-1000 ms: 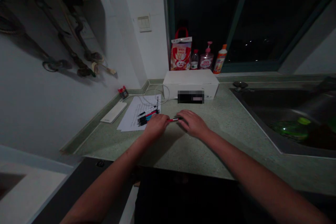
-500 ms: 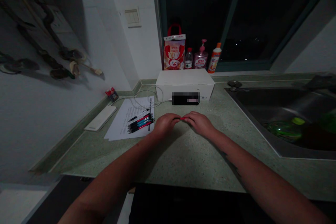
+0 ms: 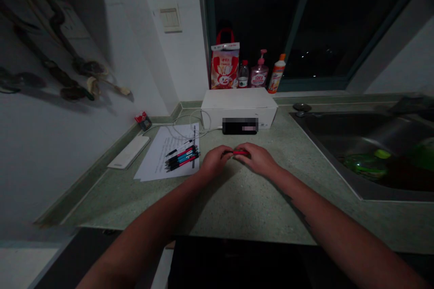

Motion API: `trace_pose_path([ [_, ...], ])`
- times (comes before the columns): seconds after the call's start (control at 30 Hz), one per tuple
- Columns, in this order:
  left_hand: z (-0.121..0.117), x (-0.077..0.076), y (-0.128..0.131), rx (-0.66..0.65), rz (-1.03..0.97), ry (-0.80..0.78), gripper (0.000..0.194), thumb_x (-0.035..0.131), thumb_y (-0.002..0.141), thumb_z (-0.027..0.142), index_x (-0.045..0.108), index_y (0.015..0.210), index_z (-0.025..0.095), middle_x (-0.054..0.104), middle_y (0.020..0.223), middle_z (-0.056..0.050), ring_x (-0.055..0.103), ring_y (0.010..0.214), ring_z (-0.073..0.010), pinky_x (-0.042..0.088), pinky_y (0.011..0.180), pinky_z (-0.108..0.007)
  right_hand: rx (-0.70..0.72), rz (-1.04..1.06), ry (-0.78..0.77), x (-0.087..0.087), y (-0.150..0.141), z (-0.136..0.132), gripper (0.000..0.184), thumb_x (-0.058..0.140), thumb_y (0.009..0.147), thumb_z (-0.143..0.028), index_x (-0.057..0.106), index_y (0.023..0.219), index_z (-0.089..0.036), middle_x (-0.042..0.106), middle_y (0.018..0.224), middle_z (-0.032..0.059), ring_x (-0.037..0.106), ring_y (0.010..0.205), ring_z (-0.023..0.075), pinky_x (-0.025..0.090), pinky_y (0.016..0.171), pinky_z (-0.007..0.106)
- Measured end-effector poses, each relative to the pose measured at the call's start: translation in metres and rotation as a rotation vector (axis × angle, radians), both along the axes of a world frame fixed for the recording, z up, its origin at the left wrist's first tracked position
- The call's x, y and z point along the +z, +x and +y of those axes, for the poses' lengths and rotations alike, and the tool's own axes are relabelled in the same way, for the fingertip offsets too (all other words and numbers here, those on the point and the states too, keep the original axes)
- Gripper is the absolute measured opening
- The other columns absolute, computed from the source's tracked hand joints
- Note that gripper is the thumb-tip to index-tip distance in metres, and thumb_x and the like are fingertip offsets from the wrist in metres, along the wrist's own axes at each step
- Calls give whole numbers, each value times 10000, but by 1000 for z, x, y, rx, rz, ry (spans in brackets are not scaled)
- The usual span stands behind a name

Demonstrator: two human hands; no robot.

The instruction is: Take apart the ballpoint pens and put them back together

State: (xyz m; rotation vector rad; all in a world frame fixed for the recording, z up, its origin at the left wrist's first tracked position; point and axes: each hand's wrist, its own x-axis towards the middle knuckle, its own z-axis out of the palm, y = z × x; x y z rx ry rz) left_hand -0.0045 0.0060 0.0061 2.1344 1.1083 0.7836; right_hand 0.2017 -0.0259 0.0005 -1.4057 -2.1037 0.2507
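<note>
Between my two hands, just above the counter, is a red and black pen point(image 3: 240, 152), partly hidden by the fingers. My left hand point(image 3: 214, 160) is closed on its left end, fingertips pinched together. Around the right part of the pen, my right hand point(image 3: 257, 158) is closed too, with the red barrel showing between thumb and fingers. Left of my hands, several pens point(image 3: 182, 159) in red, blue and black lie side by side on printed sheets of paper point(image 3: 152, 162). One white and black pen point(image 3: 179, 147) rests apart behind them.
Behind my hands a black device point(image 3: 239, 128) with a cable leans on a white box point(image 3: 237, 99). A white power strip point(image 3: 129, 152) lies by the left wall. To the right is a metal sink point(image 3: 325, 153) holding a green bottle point(image 3: 364, 165). Bottles and a bag point(image 3: 224, 67) line the windowsill.
More of the red pen now shows at my right hand, whose fingers have shifted along it. My left hand stays nearly in place. The view has tilted slightly.
</note>
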Motion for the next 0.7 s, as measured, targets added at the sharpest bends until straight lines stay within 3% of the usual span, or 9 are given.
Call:
trace_pose_path([
  [0.13, 1, 0, 1, 4, 22, 66, 171, 597, 926, 229, 738, 1017, 193, 757, 1025, -61, 674, 986, -215, 484, 924, -314, 4, -50, 1, -3, 1, 2, 318, 447, 1043, -341, 746, 1015, -237, 718, 954, 74, 663, 915, 225, 491, 819, 355],
  [0.33, 3, -1, 0, -2, 72, -35, 273, 510, 991, 328, 738, 985, 178, 722, 779, -21, 663, 760, -185, 492, 774, -293, 37, 53, 77, 1, 3, 1, 160, 608, 972, -331, 722, 1002, -223, 682, 985, 82, 628, 965, 233, 496, 833, 356],
  [0.43, 4, -3, 1, -8, 48, 43, 210, 557, 963, 279, 736, 1011, 181, 755, 935, -49, 675, 900, -201, 492, 862, -306, 26, 34, 39, -1, 1, 1, 201, 574, 992, -333, 712, 1093, -226, 693, 1046, 88, 640, 985, 236, 498, 844, 363],
  [0.53, 4, -4, 1, -9, 24, 91, 179, 588, 941, 241, 734, 1029, 189, 755, 1061, -63, 666, 1004, -212, 479, 927, -317, 19, -29, -16, -3, 2, 3, 258, 492, 1030, -324, 731, 1041, -226, 709, 962, 79, 653, 924, 236, 495, 828, 375],
  [0.7, 2, -3, 2, -1, 82, 9, 253, 516, 990, 302, 738, 979, 182, 740, 849, -37, 666, 803, -198, 499, 787, -313, 28, 34, 51, 0, 2, 2, 127, 620, 963, -311, 709, 973, -221, 679, 950, 72, 630, 920, 227, 489, 796, 349],
])
